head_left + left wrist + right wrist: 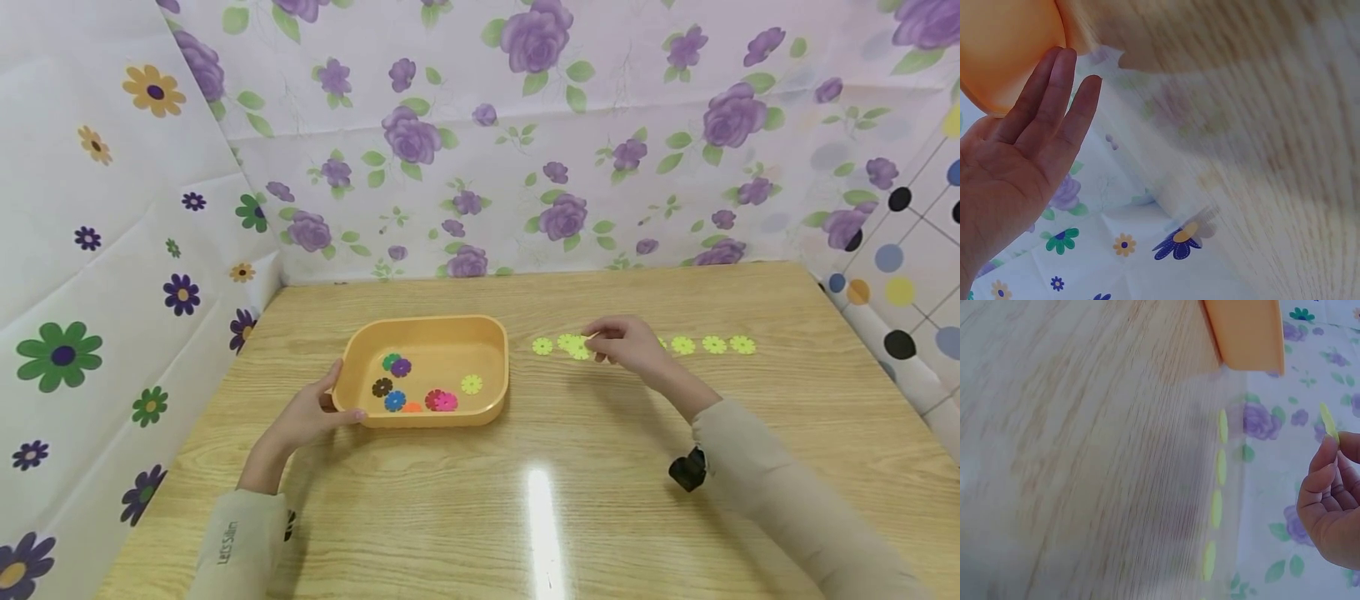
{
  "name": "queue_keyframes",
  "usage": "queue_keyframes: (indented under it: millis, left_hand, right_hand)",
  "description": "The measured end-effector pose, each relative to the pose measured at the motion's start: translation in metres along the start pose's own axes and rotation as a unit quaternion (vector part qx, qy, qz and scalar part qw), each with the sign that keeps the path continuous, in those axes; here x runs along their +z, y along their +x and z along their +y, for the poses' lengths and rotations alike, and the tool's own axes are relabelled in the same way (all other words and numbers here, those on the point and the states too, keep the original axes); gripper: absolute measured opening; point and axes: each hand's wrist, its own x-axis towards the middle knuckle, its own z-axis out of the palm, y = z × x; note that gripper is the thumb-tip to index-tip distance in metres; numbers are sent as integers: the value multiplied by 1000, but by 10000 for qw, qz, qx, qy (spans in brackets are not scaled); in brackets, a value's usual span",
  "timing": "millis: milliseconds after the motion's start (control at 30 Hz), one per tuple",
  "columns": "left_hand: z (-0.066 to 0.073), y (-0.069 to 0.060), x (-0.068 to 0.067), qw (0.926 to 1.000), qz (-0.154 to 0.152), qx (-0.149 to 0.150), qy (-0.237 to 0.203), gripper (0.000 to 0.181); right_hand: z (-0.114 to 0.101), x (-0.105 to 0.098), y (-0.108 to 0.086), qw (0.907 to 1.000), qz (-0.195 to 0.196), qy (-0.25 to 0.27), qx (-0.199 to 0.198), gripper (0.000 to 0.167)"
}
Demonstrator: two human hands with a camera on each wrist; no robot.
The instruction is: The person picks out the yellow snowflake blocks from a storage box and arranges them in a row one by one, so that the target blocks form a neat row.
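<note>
My left hand [307,414] holds the left end of a shallow orange plastic tray [495,408], its thumb at the front rim and its fingers along the left side. In the left wrist view the fingers [1054,94] lie fairly straight against the tray's outer wall; the thumb is hidden there. My right hand [630,346] pinches a yellow flower-shaped plastic disc [579,347] between thumb and fingers, above a row of like discs on the table. On edge in the right wrist view, the pinched disc [1329,422] stands clear of the row.
Inside the tray lie several notched discs, among them a green, a purple [401,367], a blue [395,401] and a yellow one [472,384]. The yellow row [714,344] runs right from the tray across the wooden table [450,508]. Flowered sheets [480,150] hang behind and left.
</note>
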Motion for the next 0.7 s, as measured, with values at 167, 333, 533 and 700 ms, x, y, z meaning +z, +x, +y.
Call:
queue_keyframes:
  millis: [167,333,533,700]
  left_hand:
    - [0,-1,0,10000,-4,-1,-34,100]
    - [0,-1,0,10000,-19,8,-20,100]
    - [2,-1,0,10000,-8,44,-44,100]
    - [1,0,1,10000,19,63,-14,100]
  right_hand:
    - [6,-14,-5,9998,132,-26,120,29]
    - [11,-29,-10,9997,193,-92,101,30]
    - [15,-44,-16,9993,325,-106,143,33]
    - [21,-56,-19,9989,393,-130,211,36]
